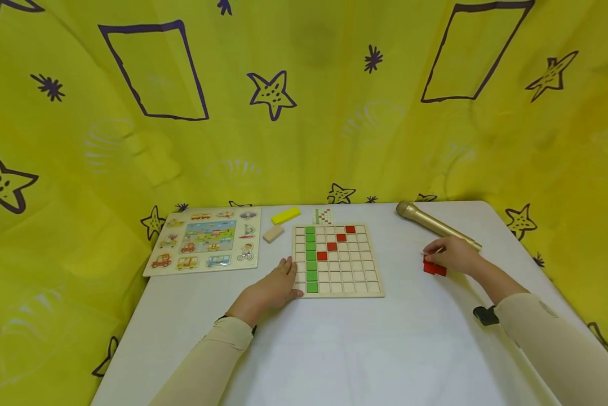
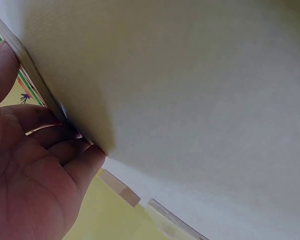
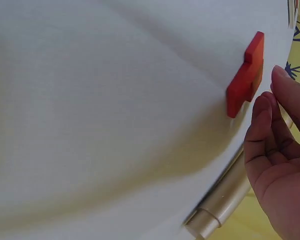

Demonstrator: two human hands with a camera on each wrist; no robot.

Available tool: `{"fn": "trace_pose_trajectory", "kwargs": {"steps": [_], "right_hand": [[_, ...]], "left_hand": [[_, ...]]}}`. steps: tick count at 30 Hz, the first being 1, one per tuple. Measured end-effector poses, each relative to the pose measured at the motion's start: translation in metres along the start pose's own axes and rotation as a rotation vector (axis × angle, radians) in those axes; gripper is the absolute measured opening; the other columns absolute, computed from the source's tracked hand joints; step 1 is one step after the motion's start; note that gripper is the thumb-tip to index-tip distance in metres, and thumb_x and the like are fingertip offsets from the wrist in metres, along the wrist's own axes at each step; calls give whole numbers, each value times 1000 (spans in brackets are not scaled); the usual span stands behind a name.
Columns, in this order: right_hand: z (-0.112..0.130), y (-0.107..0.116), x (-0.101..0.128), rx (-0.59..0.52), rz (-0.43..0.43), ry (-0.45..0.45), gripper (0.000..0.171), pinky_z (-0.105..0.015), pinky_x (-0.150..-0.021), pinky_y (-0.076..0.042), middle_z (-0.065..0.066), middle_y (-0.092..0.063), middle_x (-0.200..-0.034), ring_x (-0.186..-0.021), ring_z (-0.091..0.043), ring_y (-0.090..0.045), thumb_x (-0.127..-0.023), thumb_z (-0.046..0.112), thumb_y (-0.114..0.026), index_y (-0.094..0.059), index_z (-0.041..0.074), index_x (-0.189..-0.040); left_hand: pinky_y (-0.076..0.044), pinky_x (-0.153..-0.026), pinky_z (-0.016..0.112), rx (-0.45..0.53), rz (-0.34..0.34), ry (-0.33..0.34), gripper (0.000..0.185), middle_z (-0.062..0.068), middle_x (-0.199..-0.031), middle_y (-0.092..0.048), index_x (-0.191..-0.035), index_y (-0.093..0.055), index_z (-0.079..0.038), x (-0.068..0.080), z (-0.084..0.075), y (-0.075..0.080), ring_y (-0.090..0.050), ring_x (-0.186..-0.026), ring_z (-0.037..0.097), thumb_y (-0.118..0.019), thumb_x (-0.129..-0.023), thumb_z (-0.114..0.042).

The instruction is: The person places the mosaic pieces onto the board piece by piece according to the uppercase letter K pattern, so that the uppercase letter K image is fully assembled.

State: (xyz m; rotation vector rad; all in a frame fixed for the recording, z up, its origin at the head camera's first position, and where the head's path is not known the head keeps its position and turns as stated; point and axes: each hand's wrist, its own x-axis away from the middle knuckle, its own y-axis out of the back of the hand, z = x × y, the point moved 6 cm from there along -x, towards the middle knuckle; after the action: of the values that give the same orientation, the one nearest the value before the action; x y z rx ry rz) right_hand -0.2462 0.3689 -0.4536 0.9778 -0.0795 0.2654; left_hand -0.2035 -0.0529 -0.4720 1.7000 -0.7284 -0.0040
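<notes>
A wooden grid board lies flat on the table, with a column of green square tiles and a diagonal of several red square tiles in its cells. My left hand rests against the board's left edge, fingers extended and thumb by the near corner. Over on the right, my right hand hovers at a small group of loose red tiles. In the right wrist view, a gap shows between thumb and forefinger, and these red tiles lie just beyond the fingertips.
A small pattern card lies behind the board. To its left are a yellow block, a plain wooden block and a vehicle picture puzzle. A gold microphone lies behind my right hand. Yellow cloth hangs around the table.
</notes>
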Motion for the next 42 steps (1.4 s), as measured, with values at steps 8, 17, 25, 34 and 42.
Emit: {"fn": "trace_pose_trajectory", "kwargs": {"steps": [8, 17, 25, 34, 42], "right_hand": [[-4, -3, 3, 9, -24, 57, 25, -30, -66, -50, -13, -73, -94, -80, -20, -59, -89, 14, -77, -74, -4, -106], [-2, -2, -1, -4, -31, 73, 19, -30, -65, -50, -7, -71, -87, -76, -19, -59, -90, 12, -75, -73, -3, -101], [27, -1, -11, -37, -5, 104, 13, -28, -70, -50, -6, -68, -90, -80, -20, -58, -94, 11, -72, -70, 0, -101], [71, -28, -26, -83, -24, 167, 13, -28, -72, -49, -3, -72, -90, -84, -19, -59, -93, 11, -73, -75, 3, -103], [109, -57, -43, -124, 11, 162, 9, -31, -72, -48, -3, -71, -90, -83, -19, -57, -92, 13, -75, -74, 6, -97]], "left_hand": [[-18, -122, 43, -17, 5, -6, 82, 22, -166, -9, -157, -18, 6, 2, -1, 1, -9, -153, 35, -55, -102, -42], [-18, -122, 43, -25, -6, -19, 82, 22, -166, -11, -157, -19, 6, 2, -1, 2, -9, -153, 35, -55, -102, -42], [-18, -122, 43, -50, -13, -41, 80, 24, -165, -11, -157, -19, 8, 1, -2, 0, -10, -153, 36, -53, -103, -42], [-19, -122, 42, -74, -16, -39, 80, 23, -165, -13, -156, -21, 7, 1, -1, 1, -12, -153, 36, -53, -102, -43], [-19, -122, 42, -60, -16, -35, 81, 23, -165, -14, -157, -21, 7, 2, -3, 2, -12, -153, 36, -54, -102, -43]]}}
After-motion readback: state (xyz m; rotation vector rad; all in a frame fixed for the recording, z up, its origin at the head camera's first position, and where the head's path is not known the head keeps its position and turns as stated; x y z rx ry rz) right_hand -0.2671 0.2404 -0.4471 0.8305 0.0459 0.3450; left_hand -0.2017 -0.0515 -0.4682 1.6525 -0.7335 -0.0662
